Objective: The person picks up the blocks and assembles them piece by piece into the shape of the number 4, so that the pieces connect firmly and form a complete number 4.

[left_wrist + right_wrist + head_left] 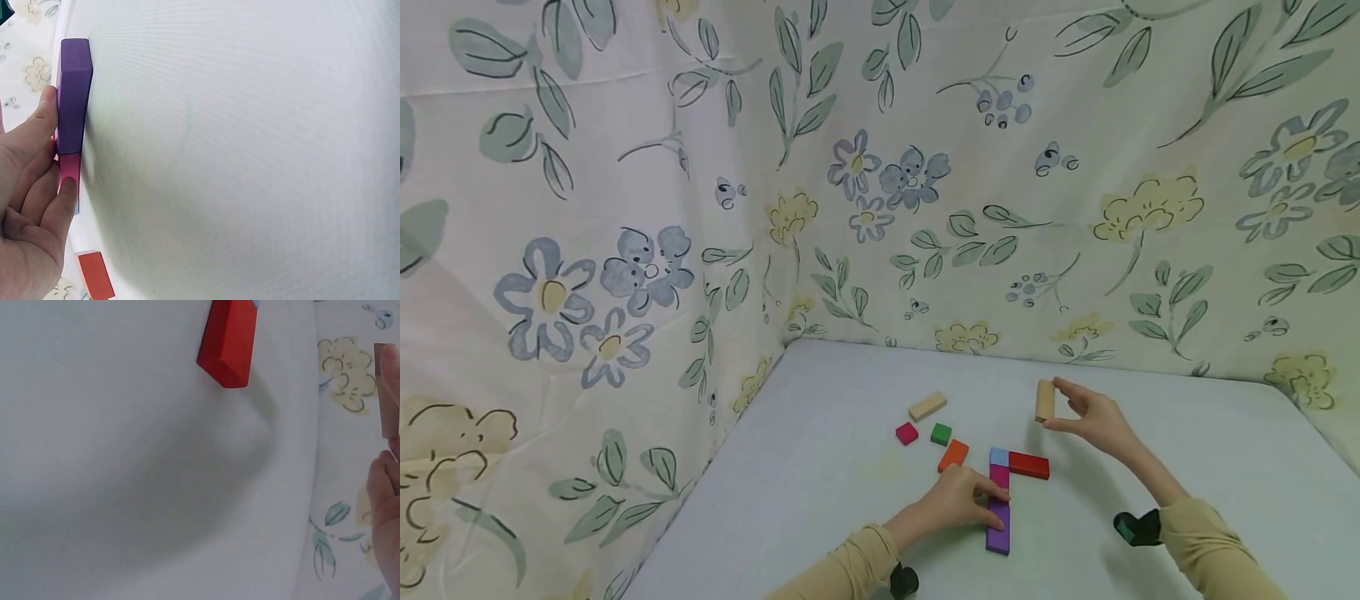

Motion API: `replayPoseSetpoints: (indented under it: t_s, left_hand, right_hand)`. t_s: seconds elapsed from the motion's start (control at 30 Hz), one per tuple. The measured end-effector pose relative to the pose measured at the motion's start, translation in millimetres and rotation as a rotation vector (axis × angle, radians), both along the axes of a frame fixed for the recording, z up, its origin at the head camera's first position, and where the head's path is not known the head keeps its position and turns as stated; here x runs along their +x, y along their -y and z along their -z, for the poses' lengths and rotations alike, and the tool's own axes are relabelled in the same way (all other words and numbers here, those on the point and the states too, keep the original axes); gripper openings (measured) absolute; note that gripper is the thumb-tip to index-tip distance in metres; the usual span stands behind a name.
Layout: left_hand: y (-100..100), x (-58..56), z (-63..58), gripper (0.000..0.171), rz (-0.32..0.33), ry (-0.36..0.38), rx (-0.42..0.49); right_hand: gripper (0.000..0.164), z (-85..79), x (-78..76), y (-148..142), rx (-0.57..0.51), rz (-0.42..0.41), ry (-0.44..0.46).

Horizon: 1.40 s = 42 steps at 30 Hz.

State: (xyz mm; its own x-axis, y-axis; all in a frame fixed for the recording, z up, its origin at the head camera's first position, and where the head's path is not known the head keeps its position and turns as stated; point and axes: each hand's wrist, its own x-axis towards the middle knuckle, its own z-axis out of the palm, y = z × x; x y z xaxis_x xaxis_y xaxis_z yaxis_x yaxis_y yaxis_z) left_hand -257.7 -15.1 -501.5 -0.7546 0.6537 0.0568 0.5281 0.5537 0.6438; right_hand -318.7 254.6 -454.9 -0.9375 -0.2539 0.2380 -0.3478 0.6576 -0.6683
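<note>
My right hand (pixel 1097 421) holds a plain wooden block (pixel 1045 401) upright above the table, thumb at its lower end and a fingertip at its upper end. In the right wrist view, this wooden block (pixel 387 400) shows only at the right edge. My left hand (pixel 958 500) pinches a purple block (pixel 997 542) lying on the table, its fingers reaching over the row. Beyond that block, a magenta block (pixel 999 475) and a light blue block (pixel 999 456) continue the line. A red block (pixel 1028 466) extends right from the light blue one.
Left of the row lie an orange block (pixel 953 455), a green cube (pixel 941 433), a crimson cube (pixel 907 433) and another plain wooden block (pixel 927 406). The white table (pixel 760 475) meets a floral cloth (pixel 865 275) at its back and left.
</note>
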Motion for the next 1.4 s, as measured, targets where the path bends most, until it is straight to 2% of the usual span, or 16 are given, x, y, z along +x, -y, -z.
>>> replayPoseSetpoints:
  t_s: [0.13,0.33,0.67,1.0,1.4]
  left_hand:
    - [-1,0.2,0.4,0.036,0.002,-0.016,-0.010]
    - [-1,0.0,-0.1,0.036,0.003,0.001,-0.007]
    - [-2,-0.8,-0.5,0.037,0.016,-0.001,-0.022]
    - [0,-0.6,-1.1,0.036,0.024,-0.008,-0.007]
    - [2,0.6,-3.3,0.037,0.015,0.023,0.005]
  right_hand:
    - [0.083,-0.6,1.0,5,0.000,0.009,-0.008]
    - [0.083,-1.2,1.9,13,0.000,0.008,-0.018]
    - [0.082,-2.9,3.7,24,-0.050,-0.053,-0.023]
    - [0.081,-4.0,2.7,36,-0.054,-0.064,-0.014]
    - [0.082,-5.0,0.7,49,-0.061,-0.091,-0.015]
